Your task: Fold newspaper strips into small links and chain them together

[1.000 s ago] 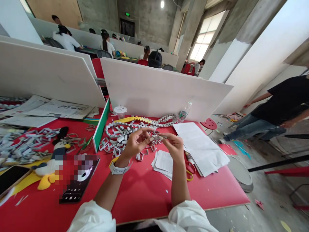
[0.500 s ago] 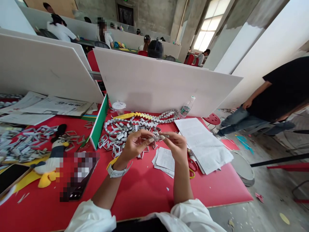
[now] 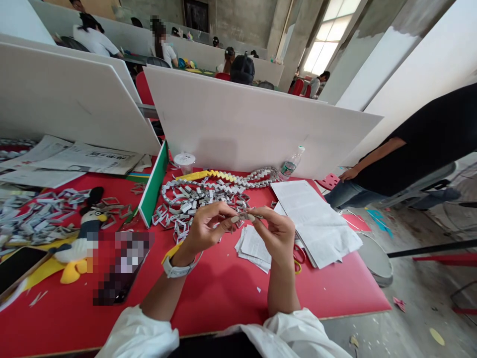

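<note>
Pinching one small folded newspaper strip [image 3: 242, 216] between them, the left hand [image 3: 206, 227] and right hand [image 3: 274, 229] are mid-fold above the red table [image 3: 223, 293]. Next, I judge, comes a firm crease, then linking it into the paper chain [image 3: 208, 191].

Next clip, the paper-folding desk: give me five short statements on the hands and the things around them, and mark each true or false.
1. Both hands pinch one small folded paper strip between them. True.
2. The left hand wears a watch on its wrist. True.
3. The scissors are held in the right hand. False: they lie on the red table, partly under the white sheets.
4. A pile of folded paper links lies beyond the hands. True.
5. The plastic bottle stands at the near edge of the table. False: it stands at the far edge, against the white divider board.
</note>
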Demonstrator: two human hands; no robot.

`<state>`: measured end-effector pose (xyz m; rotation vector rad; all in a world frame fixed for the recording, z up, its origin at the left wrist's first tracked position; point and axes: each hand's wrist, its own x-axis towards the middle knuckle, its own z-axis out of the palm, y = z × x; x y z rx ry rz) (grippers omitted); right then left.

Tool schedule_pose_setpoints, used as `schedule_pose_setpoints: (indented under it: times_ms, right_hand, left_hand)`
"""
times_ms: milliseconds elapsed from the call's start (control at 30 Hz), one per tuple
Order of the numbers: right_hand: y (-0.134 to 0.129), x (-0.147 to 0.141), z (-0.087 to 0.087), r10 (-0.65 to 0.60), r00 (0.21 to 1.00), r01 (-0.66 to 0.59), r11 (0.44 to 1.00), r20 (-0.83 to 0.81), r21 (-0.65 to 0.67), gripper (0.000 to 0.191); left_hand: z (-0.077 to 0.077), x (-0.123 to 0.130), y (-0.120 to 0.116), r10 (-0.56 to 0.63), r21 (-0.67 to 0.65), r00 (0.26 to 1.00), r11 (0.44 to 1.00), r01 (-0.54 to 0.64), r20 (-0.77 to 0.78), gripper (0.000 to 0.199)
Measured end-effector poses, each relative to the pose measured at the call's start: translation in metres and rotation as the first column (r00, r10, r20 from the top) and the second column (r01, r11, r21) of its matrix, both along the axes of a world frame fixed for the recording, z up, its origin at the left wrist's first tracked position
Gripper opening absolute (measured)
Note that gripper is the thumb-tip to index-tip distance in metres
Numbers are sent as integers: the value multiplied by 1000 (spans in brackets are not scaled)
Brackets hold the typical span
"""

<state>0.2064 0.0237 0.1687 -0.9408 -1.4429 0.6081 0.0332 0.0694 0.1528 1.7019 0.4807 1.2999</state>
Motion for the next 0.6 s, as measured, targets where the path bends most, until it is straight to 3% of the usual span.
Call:
schedule_pose_setpoints:
  times_ms: [167, 333, 500, 567, 600]
  right_hand:
    - [-4, -4, 3, 31, 999, -32, 999, -13, -26, 18]
    - [-6, -6, 4, 45, 997, -45, 999, -57, -9, 16]
    - [2, -6, -6, 165, 935, -217, 967, -315, -138, 10]
    - [5, -9, -9, 129, 940, -204, 954, -317, -218, 13]
    - [6, -11, -11, 73, 962, -140, 960, -264, -244, 14]
  left_hand:
    - [-5, 0, -1, -10, -2, 997, 1000, 10, 71, 38]
    - [-5, -3, -6, -20, 44, 997, 999, 17, 75, 31]
    - [-2, -2, -9, -173, -78, 972, 979, 187, 157, 17]
    - [-3, 0, -8, -124, -122, 982, 982, 142, 145, 15]
    - [-5, 1, -7, -49, -108, 993, 992, 61, 107, 15]
